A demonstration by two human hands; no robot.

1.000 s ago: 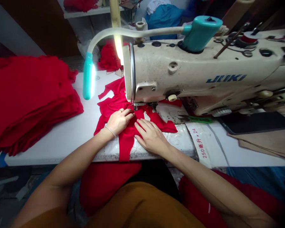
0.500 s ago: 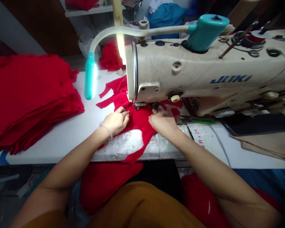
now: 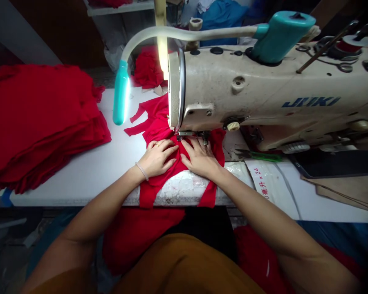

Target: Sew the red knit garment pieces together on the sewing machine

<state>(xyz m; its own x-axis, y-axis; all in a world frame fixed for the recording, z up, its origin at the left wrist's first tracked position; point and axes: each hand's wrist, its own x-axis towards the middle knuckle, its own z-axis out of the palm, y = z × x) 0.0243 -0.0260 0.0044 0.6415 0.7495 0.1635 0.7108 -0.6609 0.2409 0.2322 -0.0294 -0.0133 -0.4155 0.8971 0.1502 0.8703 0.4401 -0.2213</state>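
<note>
A piece of red fabric [image 3: 159, 171] lies under the head of the sewing machine [image 3: 214, 90], and two strips of it hang toward the table's front edge. My left hand [image 3: 160, 157] rests on the cloth just left of the presser foot [image 3: 179, 137], with its fingers spread and pointing right. On the other side my right hand [image 3: 200, 157] lies flat on the same cloth, fingers apart, its fingertips close to the foot and partly under the machine head. The needle's tip is too small to make out.
A tall stack of red fabric pieces [image 3: 43, 122] stands on the left. The lit turquoise lamp [image 3: 121, 94] hangs left of the machine head. Green-handled snips [image 3: 263, 156] and a dark phone [image 3: 334, 163] lie on the right. More red cloth [image 3: 141, 237] is on my lap.
Both hands have gone from bunched fingers to lying spread on the cloth, with the left moved right. The fabric has been turned and smoothed, its strips now hanging forward. The view has shifted slightly.
</note>
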